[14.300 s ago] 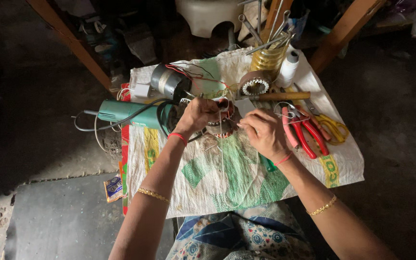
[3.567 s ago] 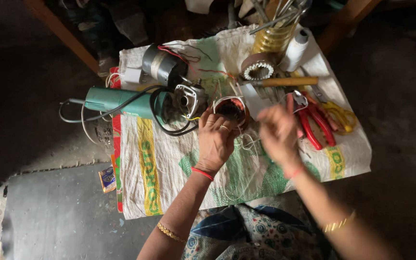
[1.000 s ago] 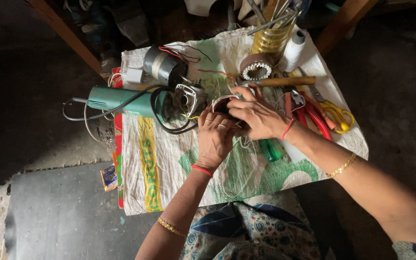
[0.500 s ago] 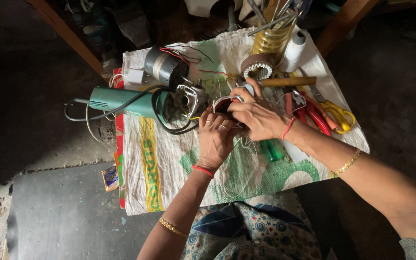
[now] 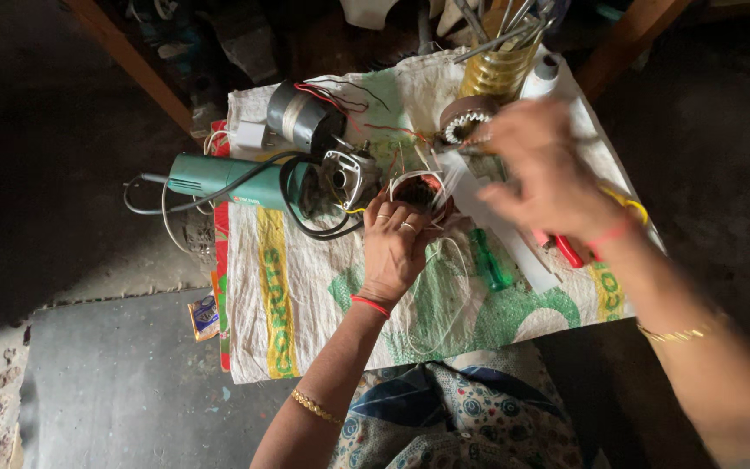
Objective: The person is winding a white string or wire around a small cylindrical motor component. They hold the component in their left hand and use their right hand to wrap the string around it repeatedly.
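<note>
Left hand (image 5: pixel 397 247) closed around a small wound stator coil (image 5: pixel 417 187), fingers curled on its rim, probably to keep it steady on the woven sack cloth (image 5: pixel 305 295). Coil located at centre of cloth, just at 12 o'clock from the palm, with thin pale wires trailing toward 5 o'clock. Right hand (image 5: pixel 549 178) raised at 2 o'clock from the coil, blurred by motion; cannot tell how the fingers stand. One green angle grinder (image 5: pixel 236 178) at 9 o'clock, cable looped beside. One grey motor can (image 5: pixel 297 117) at 11 o'clock. One green-handled screwdriver (image 5: pixel 490 260) at 4 o'clock. One toothed ring (image 5: pixel 463 122) at 1 o'clock, near one jar of tools (image 5: pixel 498 74).
</note>
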